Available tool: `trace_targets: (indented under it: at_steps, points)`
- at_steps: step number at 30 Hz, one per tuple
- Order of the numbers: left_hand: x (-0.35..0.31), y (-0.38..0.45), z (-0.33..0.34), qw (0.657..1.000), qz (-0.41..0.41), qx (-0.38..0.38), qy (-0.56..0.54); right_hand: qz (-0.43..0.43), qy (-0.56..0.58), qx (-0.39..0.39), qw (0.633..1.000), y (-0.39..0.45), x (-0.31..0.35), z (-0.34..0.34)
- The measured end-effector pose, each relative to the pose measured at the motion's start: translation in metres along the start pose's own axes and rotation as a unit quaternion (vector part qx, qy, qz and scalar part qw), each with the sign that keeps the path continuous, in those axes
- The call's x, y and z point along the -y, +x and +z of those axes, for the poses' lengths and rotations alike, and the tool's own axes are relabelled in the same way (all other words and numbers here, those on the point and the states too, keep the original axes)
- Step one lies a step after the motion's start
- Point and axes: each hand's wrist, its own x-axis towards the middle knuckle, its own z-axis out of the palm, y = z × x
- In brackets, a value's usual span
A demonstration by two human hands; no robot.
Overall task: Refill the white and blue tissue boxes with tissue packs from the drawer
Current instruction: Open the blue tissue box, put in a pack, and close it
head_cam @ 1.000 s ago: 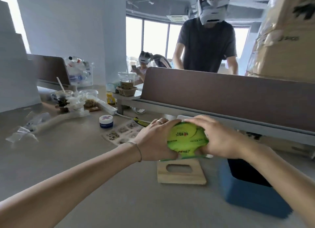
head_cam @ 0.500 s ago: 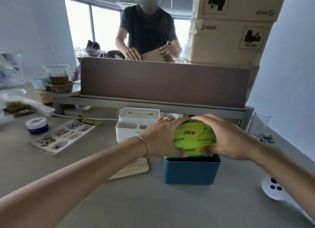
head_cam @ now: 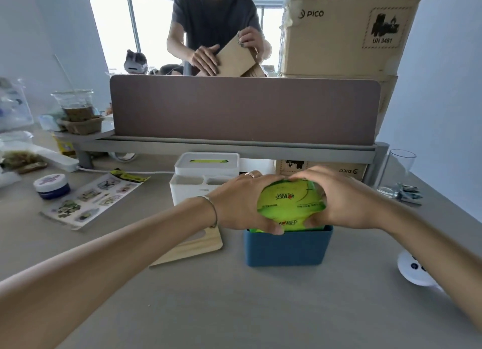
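Observation:
A green tissue pack [head_cam: 289,204] is squeezed between my left hand [head_cam: 242,205] and my right hand [head_cam: 341,200]. Its lower edge sits inside the open top of the blue tissue box [head_cam: 287,249], which stands on the grey desk. The pack bulges upward between my palms. Behind and to the left stands the white tissue box [head_cam: 206,166], lid on, with green showing through its slot. A wooden lid [head_cam: 193,247] with a slot lies flat to the left of the blue box, partly under my left forearm.
A brown desk divider [head_cam: 242,108] runs across behind the boxes, with stacked cardboard cartons [head_cam: 344,35] at the right. A person stands beyond it handling cardboard. A sticker sheet [head_cam: 91,200], a small jar [head_cam: 50,185], a glass [head_cam: 396,174] and a white round object [head_cam: 414,270] lie nearby.
The view swung right, bringing the blue box under the pack. My two hands lowered the green pack so its bottom edge now enters the blue box's opening.

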Motion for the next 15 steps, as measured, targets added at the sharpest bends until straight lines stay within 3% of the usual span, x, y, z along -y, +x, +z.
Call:
trace_targets:
  at_steps: [5, 15]
  points:
    - [0.003, -0.007, 0.008, 0.996, 0.0, 0.073, 0.046, 0.009, 0.017, 0.064, 0.998, 0.0, -0.002, 0.01]
    - [0.006, -0.009, 0.019, 0.983, 0.011, 0.18, -0.024, 0.07, -0.034, 0.172, 0.982, 0.005, 0.007, 0.021]
